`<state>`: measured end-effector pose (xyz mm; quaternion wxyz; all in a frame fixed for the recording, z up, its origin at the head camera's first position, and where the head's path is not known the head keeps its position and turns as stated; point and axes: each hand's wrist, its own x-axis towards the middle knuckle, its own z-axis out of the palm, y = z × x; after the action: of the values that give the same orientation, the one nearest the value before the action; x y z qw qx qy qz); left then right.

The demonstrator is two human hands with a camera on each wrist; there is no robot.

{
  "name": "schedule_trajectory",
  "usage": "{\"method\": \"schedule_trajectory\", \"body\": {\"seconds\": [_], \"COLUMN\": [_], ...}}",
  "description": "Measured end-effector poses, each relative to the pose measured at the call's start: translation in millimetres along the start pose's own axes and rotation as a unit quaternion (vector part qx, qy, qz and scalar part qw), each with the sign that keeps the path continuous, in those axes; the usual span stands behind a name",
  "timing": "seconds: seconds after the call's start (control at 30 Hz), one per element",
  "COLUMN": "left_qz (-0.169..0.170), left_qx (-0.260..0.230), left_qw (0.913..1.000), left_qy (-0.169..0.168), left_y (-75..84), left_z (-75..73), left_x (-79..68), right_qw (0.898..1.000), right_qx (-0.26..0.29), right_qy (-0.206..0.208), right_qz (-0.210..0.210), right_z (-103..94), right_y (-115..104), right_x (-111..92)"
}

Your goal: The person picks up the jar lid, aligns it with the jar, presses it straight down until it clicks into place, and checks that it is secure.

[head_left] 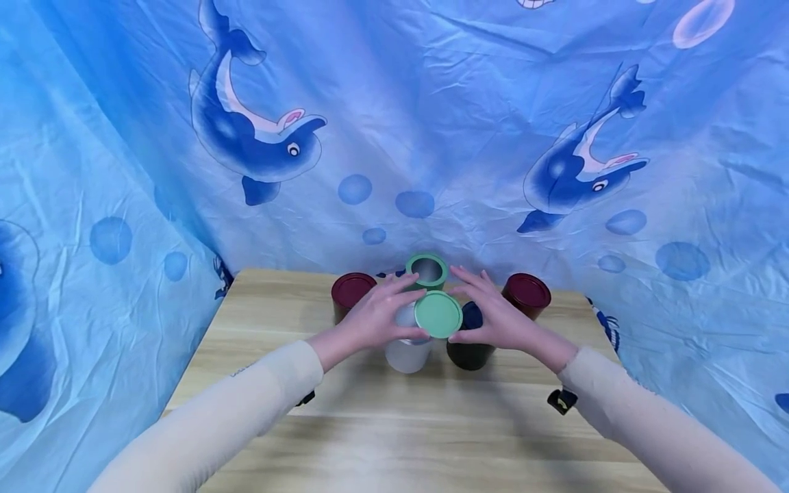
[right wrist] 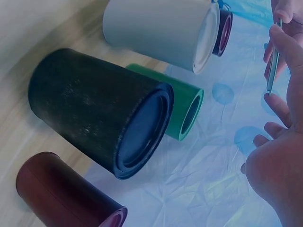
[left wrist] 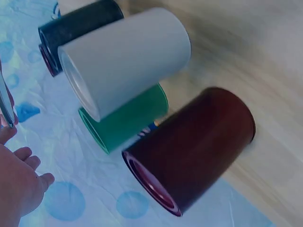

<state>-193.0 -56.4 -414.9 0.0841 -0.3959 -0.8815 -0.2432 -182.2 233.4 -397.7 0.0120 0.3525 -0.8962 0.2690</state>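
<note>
A round green lid [head_left: 438, 314] is held between both hands above the cans. My left hand [head_left: 381, 311] grips its left edge between thumb and fingers. On the opposite edge my right hand [head_left: 498, 316] pinches it the same way; the lid appears edge-on in the right wrist view. Behind it stands an open green can [head_left: 442, 263], its hollow inside visible. Below the lid are a white can [head_left: 408, 361] and a black can [head_left: 470, 357] with a dark blue top, both partly covered by the hands.
A dark red can [head_left: 353, 287] stands left of the group, and another dark red can [head_left: 528, 291] stands right. All rest on a wooden table [head_left: 382, 445]. A blue dolphin-print curtain [head_left: 394, 123] hangs behind the table and along both sides.
</note>
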Motion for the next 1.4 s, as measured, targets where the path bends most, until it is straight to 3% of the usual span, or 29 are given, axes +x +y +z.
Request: {"method": "schedule_trajectory", "body": {"seconds": [0.13, 0.3, 0.83, 1.1, 1.4], "left_qz": [-0.002, -0.029, -0.074, -0.078, -0.072], "left_qx": [0.014, 0.012, -0.031, -0.044, -0.032], "left_qw": [0.9999, 0.9991, 0.9927, 0.9904, 0.9926], "left_qy": [-0.007, -0.028, -0.09, -0.104, -0.093], "left_y": [-9.9, -21.1, -57.1, -73.7, -89.2], "left_z": [-4.7, -9.5, -17.6, -12.5, 0.9], "left_x": [7.0, 16.7, 53.2, 60.2, 68.0], "right_qw": [1.0, 1.0, 0.996, 0.995, 0.992], "right_qx": [0.0, 0.006, 0.043, 0.042, 0.056], "right_qy": [-0.008, -0.023, -0.037, -0.044, -0.045], "right_qz": [0.005, 0.016, 0.072, 0.085, 0.105], "right_z": [-3.2, -6.9, -12.9, -4.4, 6.4], "right_y": [3.7, 8.7, 31.7, 46.5, 61.2], "right_x": [11.8, 27.2, 65.9, 79.1, 83.7]}}
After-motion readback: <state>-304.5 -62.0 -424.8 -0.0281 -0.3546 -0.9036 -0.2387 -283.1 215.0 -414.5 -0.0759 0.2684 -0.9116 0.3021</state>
